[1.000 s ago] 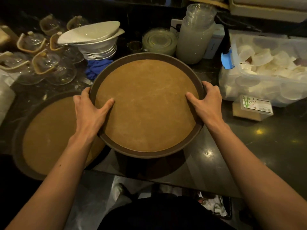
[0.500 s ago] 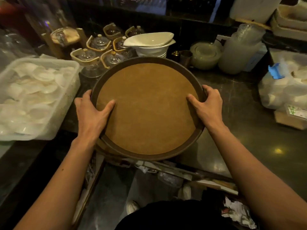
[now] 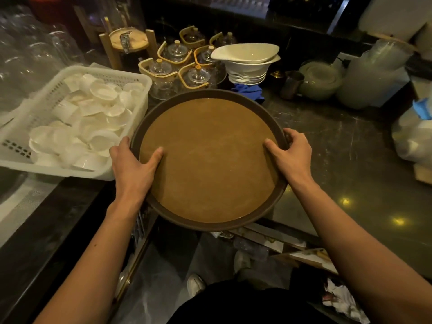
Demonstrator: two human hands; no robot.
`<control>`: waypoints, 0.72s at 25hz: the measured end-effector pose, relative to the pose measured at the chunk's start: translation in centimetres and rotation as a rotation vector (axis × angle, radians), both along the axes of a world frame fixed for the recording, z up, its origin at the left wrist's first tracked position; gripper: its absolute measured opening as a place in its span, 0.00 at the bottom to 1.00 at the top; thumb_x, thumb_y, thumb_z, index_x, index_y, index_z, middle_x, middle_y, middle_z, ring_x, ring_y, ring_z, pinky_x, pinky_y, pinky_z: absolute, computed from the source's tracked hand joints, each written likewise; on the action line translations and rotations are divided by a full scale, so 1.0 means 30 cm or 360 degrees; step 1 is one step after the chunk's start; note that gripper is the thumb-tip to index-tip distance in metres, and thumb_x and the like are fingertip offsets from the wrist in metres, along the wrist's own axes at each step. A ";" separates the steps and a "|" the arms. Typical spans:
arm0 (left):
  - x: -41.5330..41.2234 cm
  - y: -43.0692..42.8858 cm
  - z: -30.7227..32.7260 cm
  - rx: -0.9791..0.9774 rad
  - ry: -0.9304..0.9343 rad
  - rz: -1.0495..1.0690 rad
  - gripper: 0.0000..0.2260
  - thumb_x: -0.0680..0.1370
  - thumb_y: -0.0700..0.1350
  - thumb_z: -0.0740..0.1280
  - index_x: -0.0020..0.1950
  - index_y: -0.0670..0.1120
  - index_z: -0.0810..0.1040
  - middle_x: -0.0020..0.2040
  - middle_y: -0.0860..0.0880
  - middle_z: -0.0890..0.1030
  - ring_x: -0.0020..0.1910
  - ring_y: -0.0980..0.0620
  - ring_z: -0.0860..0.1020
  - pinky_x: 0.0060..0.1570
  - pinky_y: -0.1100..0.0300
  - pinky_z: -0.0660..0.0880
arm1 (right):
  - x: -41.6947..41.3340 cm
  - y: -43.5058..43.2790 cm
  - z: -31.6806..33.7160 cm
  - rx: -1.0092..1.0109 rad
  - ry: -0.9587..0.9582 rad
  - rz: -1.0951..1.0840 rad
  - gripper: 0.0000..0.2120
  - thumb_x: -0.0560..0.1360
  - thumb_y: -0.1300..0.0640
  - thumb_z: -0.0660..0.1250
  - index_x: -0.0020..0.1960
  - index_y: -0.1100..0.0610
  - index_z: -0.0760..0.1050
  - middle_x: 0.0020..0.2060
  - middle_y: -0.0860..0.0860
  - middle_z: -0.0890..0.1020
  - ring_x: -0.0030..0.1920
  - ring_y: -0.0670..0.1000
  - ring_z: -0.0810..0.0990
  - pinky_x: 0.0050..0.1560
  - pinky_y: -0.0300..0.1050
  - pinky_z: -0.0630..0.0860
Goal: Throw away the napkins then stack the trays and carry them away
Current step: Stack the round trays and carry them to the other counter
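- Two bare hands grip one round brown tray (image 3: 210, 164) in the head view: the left hand (image 3: 132, 167) is wrapped over its left rim with the thumb lying on the tan inner surface, and the right hand (image 3: 289, 155) is closed over the right rim in the same way, thumb on the inside.
- Whether a second tray sits beneath this one cannot be told.
- Held out in front of the person, the tray hangs partly over the dark counter (image 3: 350, 160) and partly over the gap at the counter's near edge.
- Its left rim is just beside a white plastic basket (image 3: 28, 127) filled with small white cups.
- Behind the tray stand several glass teapots (image 3: 177, 66) with yellowish handles, a stack of white bowls (image 3: 247, 64), and a crumpled blue cloth (image 3: 249, 91).
- Farther right on the counter are a small metal cup (image 3: 292, 84), stacked pale dishes (image 3: 320, 80) and a frosted plastic container (image 3: 371, 78).
- The counter is glossy and scratched, with small yellow light reflections.
- Below, white shoes (image 3: 196, 285) show on a grey floor, in dim room light.
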State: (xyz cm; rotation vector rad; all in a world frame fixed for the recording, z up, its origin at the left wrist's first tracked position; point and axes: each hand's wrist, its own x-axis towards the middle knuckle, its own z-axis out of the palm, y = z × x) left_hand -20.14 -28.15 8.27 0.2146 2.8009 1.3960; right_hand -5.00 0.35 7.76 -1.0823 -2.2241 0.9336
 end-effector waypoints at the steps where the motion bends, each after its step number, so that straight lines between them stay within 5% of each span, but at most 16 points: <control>1: 0.001 0.003 -0.007 0.0001 -0.0013 0.0019 0.39 0.72 0.58 0.72 0.76 0.41 0.60 0.69 0.42 0.66 0.67 0.43 0.68 0.65 0.54 0.65 | -0.006 0.005 -0.007 -0.0010 -0.0013 -0.0005 0.31 0.70 0.44 0.73 0.69 0.55 0.70 0.59 0.51 0.76 0.55 0.46 0.73 0.60 0.47 0.74; 4: -0.014 0.024 -0.050 0.0056 -0.0063 0.0076 0.37 0.70 0.60 0.72 0.72 0.43 0.66 0.67 0.43 0.70 0.64 0.46 0.71 0.63 0.57 0.68 | -0.017 0.035 -0.042 -0.0075 -0.0016 -0.0005 0.29 0.71 0.45 0.73 0.68 0.55 0.72 0.59 0.51 0.77 0.57 0.47 0.75 0.61 0.50 0.74; 8: -0.025 0.086 -0.121 0.0064 -0.0147 0.0187 0.38 0.63 0.70 0.69 0.66 0.49 0.74 0.60 0.48 0.78 0.56 0.50 0.78 0.57 0.47 0.77 | -0.025 0.111 -0.096 -0.0143 -0.0028 -0.0009 0.26 0.71 0.47 0.73 0.66 0.55 0.74 0.59 0.52 0.78 0.58 0.49 0.76 0.61 0.51 0.75; 18: 0.028 0.249 -0.233 -0.0058 -0.0168 0.0339 0.30 0.71 0.59 0.72 0.68 0.46 0.72 0.62 0.45 0.75 0.58 0.48 0.75 0.60 0.49 0.73 | -0.072 0.301 -0.222 -0.0290 -0.0053 0.0142 0.24 0.72 0.49 0.73 0.65 0.54 0.73 0.54 0.48 0.74 0.56 0.47 0.74 0.60 0.49 0.74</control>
